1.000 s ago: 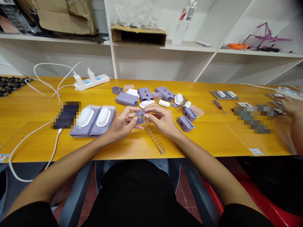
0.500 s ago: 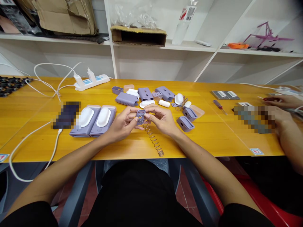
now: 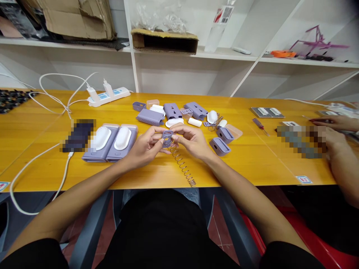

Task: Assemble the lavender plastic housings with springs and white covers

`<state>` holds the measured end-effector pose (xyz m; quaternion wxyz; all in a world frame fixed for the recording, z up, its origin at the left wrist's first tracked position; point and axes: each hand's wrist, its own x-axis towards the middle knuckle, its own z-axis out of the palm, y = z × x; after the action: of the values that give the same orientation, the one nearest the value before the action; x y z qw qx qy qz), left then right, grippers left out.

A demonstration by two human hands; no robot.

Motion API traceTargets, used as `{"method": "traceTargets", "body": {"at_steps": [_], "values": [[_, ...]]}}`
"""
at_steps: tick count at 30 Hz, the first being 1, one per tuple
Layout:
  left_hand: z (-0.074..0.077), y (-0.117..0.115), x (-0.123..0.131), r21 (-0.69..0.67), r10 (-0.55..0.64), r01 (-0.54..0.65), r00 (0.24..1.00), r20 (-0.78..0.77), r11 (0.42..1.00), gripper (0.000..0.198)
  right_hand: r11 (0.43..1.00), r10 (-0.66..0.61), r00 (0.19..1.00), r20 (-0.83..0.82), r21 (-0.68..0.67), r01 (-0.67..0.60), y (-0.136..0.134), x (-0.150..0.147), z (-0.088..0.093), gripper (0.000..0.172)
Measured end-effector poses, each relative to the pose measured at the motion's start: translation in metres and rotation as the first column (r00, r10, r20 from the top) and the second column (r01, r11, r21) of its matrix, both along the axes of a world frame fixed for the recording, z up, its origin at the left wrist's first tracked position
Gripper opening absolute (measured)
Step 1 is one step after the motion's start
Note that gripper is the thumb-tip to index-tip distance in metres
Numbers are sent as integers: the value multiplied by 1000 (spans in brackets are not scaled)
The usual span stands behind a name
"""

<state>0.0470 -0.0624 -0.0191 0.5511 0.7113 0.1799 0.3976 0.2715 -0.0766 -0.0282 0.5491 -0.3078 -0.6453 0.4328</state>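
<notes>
Above the table's middle my left hand (image 3: pixel 143 147) and my right hand (image 3: pixel 190 142) meet at a small lilac plastic frame (image 3: pixel 167 133). My left fingers pinch the frame. My right fingertips pinch the top coils of a long metal coil spring (image 3: pixel 181 165), which sit at the frame's opening. The spring hangs down and outward, its lower end resting near the table's front edge (image 3: pixel 193 184). Nearest my left hand lie two lilac housings with white oval parts (image 3: pixel 121 145). A lilac open-ended case (image 3: pixel 219 146) stands right of my right hand.
Several lilac, white and peach parts (image 3: pixel 172 111) are spread behind my hands. Left stand a power strip (image 3: pixel 108 96) and white cables (image 3: pixel 42 185). At right are a small screwdriver (image 3: pixel 260 126) and a co-worker's hands (image 3: pixel 333 144). Shelves hold cardboard behind the table.
My hands have barely moved, still holding the frame and spring. The co-worker's hands have come further left onto the table, and two now show.
</notes>
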Motion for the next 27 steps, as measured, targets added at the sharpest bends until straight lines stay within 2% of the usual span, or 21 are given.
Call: {"method": "traceTargets", "body": {"at_steps": [7, 14, 27], "values": [[-5, 2, -1, 21, -12, 12, 1000, -6, 1000, 27, 1000, 22, 999, 36, -17, -22, 0, 1, 0, 31], [-1, -1, 0, 15, -6, 6, 1000, 0, 1000, 29, 996, 83, 996, 9, -14, -83, 1, 2, 0, 28], [0, -1, -1, -18, -10, 9, 1000, -19, 1000, 30, 987, 133, 991, -9, -94, -133, 4, 4, -1, 29]]}}
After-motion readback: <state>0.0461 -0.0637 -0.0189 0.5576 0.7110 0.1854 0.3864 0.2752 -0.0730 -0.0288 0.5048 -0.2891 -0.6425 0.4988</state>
